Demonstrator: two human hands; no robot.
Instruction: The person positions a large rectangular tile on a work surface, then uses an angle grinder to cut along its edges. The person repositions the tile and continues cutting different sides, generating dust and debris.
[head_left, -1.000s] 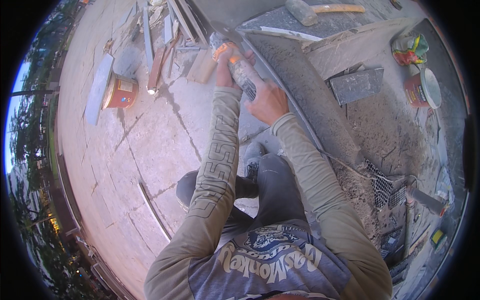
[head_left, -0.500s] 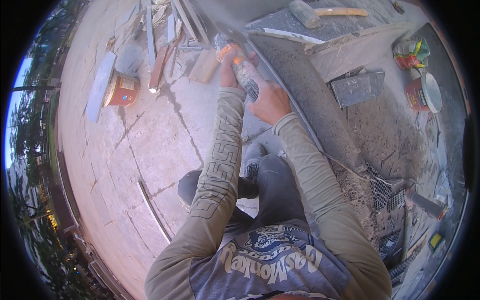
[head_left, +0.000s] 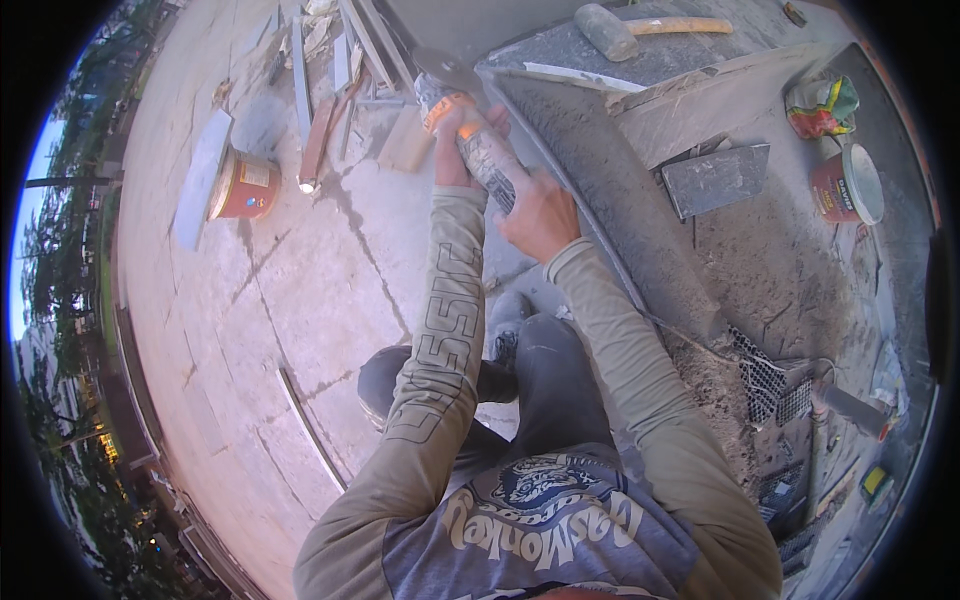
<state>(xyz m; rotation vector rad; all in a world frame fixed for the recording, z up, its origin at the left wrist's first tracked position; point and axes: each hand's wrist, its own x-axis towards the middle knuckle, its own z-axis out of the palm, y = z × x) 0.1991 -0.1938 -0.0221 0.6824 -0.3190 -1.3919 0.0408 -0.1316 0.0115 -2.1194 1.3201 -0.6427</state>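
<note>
My left hand [head_left: 450, 148] is wrapped round the front of a dusty angle grinder [head_left: 483, 152] with an orange collar, at upper centre. My right hand [head_left: 542, 212] grips its rear body. The grinder's disc [head_left: 448, 65] lies beside the top end of a grey slab edge [head_left: 560, 140] that runs down to the right, with a dark cable or strip along it. Faint dust hangs around the disc. Behind, a rubber mallet [head_left: 615, 38] with a wooden handle rests on a dark slab [head_left: 540, 45].
Offcuts and strips [head_left: 320, 140] lie upper left, near a red bucket [head_left: 245, 195] with a board leaning on it. At right are another bucket [head_left: 840, 195], a crumpled bag [head_left: 820, 110], dark tile pieces [head_left: 715, 180], mesh [head_left: 775, 385] and a pipe [head_left: 845, 405]. My knees are below.
The grinder and both hands have shifted slightly down and left since half a second ago. The disc shows more clearly now, with thinner haze around it.
</note>
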